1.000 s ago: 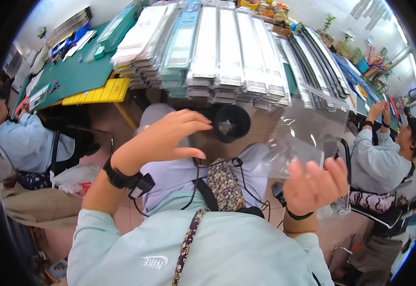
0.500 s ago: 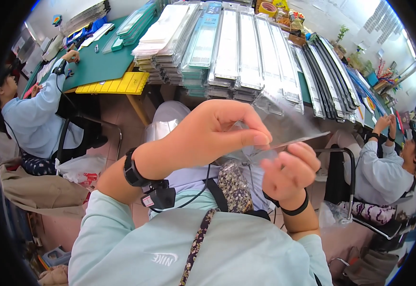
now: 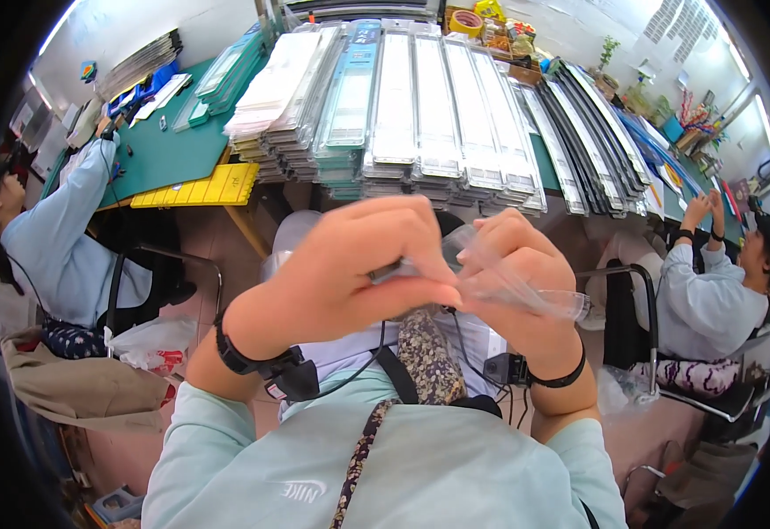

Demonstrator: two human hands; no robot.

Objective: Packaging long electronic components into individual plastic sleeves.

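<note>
My left hand [image 3: 363,260] is closed, its thumb and forefinger pinched together at one end of a thin strip of clear plastic [image 3: 539,298]. My right hand [image 3: 522,264] has its fingers curled round the same plastic, which crosses the palm and sticks out past it on the right. Both are raised close together in front of my chest, short of the table. The plastic is see-through and partly blurred, so its exact kind cannot be told. Beyond my hands, long flat clear plastic packages [image 3: 442,106] with white insides lie in high stacks on the table.
White sheets [image 3: 270,84] top a stack at the left. Beside them are a green mat [image 3: 160,154] and a yellow ribbed board [image 3: 195,187]. Black-edged packages [image 3: 588,132] lie right. One person [image 3: 67,225] sits left, another [image 3: 711,295] right. A tape roll [image 3: 465,22] stands behind.
My hands have drawn closer together; the right hand has risen and closed over the plastic. The plastic's free end now hangs lower, across the right palm. The person at left has stretched an arm forward.
</note>
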